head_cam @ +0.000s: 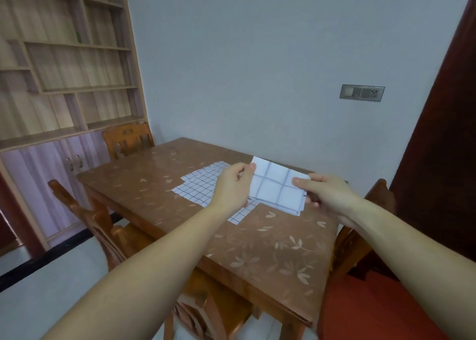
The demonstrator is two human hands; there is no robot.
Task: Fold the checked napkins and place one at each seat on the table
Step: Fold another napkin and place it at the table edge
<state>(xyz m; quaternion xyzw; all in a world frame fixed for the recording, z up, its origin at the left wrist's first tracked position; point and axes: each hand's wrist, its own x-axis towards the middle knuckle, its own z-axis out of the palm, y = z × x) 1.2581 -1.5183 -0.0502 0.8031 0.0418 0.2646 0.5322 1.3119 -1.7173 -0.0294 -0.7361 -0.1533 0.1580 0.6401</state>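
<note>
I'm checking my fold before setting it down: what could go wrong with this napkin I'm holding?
The folded checked napkin is pinched at its edges by the left hand and right hand, so its layers might slip apart. Lowered here, it could land on the unfolded napkins instead of at a seat.

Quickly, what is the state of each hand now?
Left hand: pinches the left edge of the folded checked napkin.
Right hand: grips the same napkin's right edge, thumb on top.
</note>
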